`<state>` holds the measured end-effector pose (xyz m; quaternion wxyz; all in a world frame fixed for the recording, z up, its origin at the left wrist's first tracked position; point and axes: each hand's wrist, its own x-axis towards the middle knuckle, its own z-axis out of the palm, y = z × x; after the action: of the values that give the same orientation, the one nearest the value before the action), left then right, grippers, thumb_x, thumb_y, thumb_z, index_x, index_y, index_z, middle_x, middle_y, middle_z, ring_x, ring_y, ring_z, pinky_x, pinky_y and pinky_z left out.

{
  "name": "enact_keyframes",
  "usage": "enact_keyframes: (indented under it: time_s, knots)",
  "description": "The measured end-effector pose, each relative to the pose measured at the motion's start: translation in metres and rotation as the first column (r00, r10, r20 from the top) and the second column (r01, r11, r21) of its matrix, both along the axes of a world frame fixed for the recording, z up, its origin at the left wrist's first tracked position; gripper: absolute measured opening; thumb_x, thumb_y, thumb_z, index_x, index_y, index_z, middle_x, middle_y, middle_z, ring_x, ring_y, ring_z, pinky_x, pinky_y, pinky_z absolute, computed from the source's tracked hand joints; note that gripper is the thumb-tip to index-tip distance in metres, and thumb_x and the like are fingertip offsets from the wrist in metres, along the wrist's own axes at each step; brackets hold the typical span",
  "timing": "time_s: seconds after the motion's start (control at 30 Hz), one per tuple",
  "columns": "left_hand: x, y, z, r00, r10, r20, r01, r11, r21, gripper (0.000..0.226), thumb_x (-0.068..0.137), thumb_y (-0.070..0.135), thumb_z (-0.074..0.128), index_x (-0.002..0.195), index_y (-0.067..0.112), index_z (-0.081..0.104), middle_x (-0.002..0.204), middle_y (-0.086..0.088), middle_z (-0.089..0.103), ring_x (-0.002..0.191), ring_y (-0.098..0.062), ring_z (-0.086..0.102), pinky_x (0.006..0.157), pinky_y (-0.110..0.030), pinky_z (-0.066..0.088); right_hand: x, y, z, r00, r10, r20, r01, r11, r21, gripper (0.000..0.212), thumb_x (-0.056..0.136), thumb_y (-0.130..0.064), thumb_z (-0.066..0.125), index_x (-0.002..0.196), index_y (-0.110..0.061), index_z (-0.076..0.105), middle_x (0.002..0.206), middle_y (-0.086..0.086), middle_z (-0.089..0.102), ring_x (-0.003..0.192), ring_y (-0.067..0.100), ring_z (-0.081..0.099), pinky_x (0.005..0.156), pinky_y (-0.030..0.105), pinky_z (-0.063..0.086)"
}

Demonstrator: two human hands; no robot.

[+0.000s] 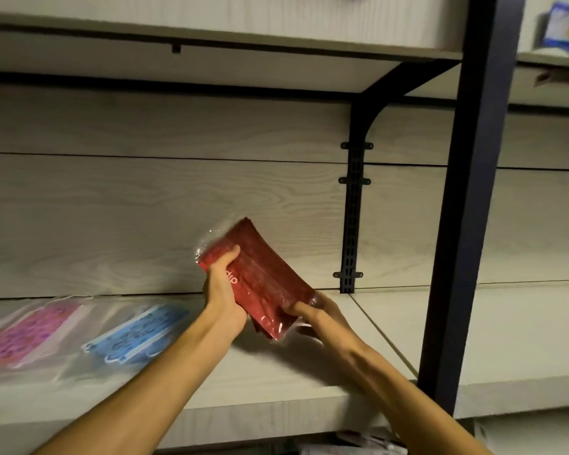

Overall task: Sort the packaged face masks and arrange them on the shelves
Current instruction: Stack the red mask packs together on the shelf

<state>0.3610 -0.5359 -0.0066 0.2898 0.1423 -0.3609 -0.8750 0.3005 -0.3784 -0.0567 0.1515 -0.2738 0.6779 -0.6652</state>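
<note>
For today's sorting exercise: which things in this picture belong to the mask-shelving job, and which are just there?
Belonging to the job:
red mask pack, held by left hand and right hand
blue mask pack
pink mask pack
shelf

Just there:
black upright post
blue-and-white package on the neighbouring shelf

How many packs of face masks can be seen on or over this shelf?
3: a pink pack lying at far left, a blue pack beside it, and a red pack held above the shelf. More may lie outside the frame.
</note>
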Motion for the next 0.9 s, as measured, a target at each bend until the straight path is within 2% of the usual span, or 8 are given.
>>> enact_keyframes:
  time_s: [0.17, 0.27, 0.37, 0.5, 0.67, 0.73, 0.8, 0.9]
  knots:
    - [0.011, -0.006, -0.004, 0.988, -0.141, -0.066, 0.129, 0.977, -0.167, 0.033, 0.072, 0.021, 0.078, 0.102, 0.009, 0.074, 0.101, -0.012, 0.077, 0.086, -0.027, 0.074, 0.093, -0.041, 0.054, -0.010, 0.012, 0.007, 0.998, -0.055, -0.007, 0.055, 0.994, -0.090, 0.025, 0.087, -0.002, 0.069, 0.112, -0.006, 0.069, 0.103, 0.008, 0.077, 0.094, 0.021, 0.073, 0.092, 0.039, 0.057]
    - [0.025, -0.028, -0.008, 0.961, -0.275, 0.009, 0.259, 0.894, -0.367, 0.043, 0.070, 0.008, 0.079, 0.113, 0.002, 0.072, 0.116, -0.017, 0.073, 0.103, -0.030, 0.069, 0.098, -0.038, 0.054, -0.015, 0.022, 0.014, 0.980, -0.199, 0.005, 0.195, 0.957, -0.215, 0.012, 0.087, 0.003, 0.065, 0.097, -0.004, 0.068, 0.087, 0.010, 0.073, 0.075, 0.022, 0.066, 0.071, 0.035, 0.059]
    - [0.050, -0.050, -0.025, 0.907, -0.376, 0.190, 0.413, 0.706, -0.576, 0.055, 0.066, 0.014, 0.087, 0.118, 0.004, 0.071, 0.122, -0.018, 0.071, 0.112, -0.031, 0.068, 0.097, -0.039, 0.056, -0.018, 0.029, 0.012, 0.956, -0.285, -0.072, 0.261, 0.936, -0.237, 0.005, 0.088, 0.002, 0.063, 0.090, -0.002, 0.066, 0.068, 0.000, 0.069, 0.057, 0.012, 0.062, 0.048, 0.020, 0.048]
    - [0.070, -0.056, -0.043, 0.927, -0.186, 0.325, 0.370, 0.578, -0.727, 0.038, 0.065, 0.010, 0.092, 0.099, 0.020, 0.078, 0.109, -0.009, 0.077, 0.103, -0.025, 0.074, 0.086, -0.039, 0.061, -0.012, 0.027, -0.002, 0.943, -0.287, -0.170, 0.254, 0.948, -0.192, 0.026, 0.081, 0.006, 0.060, 0.100, -0.010, 0.070, 0.087, 0.007, 0.075, 0.077, 0.018, 0.072, 0.065, 0.030, 0.059]
    - [0.066, -0.040, -0.050, 0.967, 0.091, 0.236, 0.123, 0.647, -0.753, 0.059, 0.075, -0.005, 0.083, 0.125, 0.011, 0.056, 0.118, -0.010, 0.071, 0.107, -0.027, 0.070, 0.092, -0.042, 0.059, -0.004, 0.028, -0.004, 0.957, -0.201, -0.207, 0.201, 0.979, -0.021, 0.036, 0.066, -0.019, 0.061, 0.101, -0.018, 0.071, 0.085, -0.003, 0.076, 0.079, 0.012, 0.072, 0.071, 0.028, 0.056]
    - [0.065, -0.035, -0.049, 0.968, 0.103, 0.229, 0.106, 0.659, -0.744, 0.052, 0.078, -0.002, 0.081, 0.122, 0.014, 0.057, 0.116, -0.009, 0.071, 0.103, -0.024, 0.072, 0.085, -0.039, 0.061, -0.002, 0.027, -0.003, 0.972, -0.147, -0.182, 0.153, 0.988, 0.017, 0.035, 0.067, -0.017, 0.061, 0.101, -0.013, 0.072, 0.091, 0.003, 0.077, 0.088, 0.020, 0.073, 0.080, 0.034, 0.058]
    - [0.067, -0.033, -0.051, 0.970, 0.098, 0.224, 0.113, 0.632, -0.766, 0.051, 0.079, 0.002, 0.082, 0.121, 0.019, 0.058, 0.115, -0.003, 0.072, 0.098, -0.016, 0.074, 0.076, -0.029, 0.061, 0.001, 0.028, -0.003, 0.978, -0.146, -0.151, 0.146, 0.989, -0.015, 0.030, 0.071, -0.009, 0.062, 0.100, -0.009, 0.070, 0.089, 0.004, 0.076, 0.085, 0.020, 0.071, 0.074, 0.029, 0.058]
    - [0.069, -0.028, -0.058, 0.973, 0.041, 0.225, 0.155, 0.609, -0.778, 0.058, 0.077, 0.006, 0.085, 0.123, 0.025, 0.055, 0.115, 0.003, 0.073, 0.099, -0.007, 0.073, 0.074, -0.020, 0.059, 0.003, 0.031, -0.007, 0.968, -0.190, -0.165, 0.190, 0.982, -0.016, 0.037, 0.066, -0.017, 0.062, 0.103, -0.015, 0.069, 0.090, 0.002, 0.076, 0.087, 0.020, 0.071, 0.077, 0.033, 0.058]
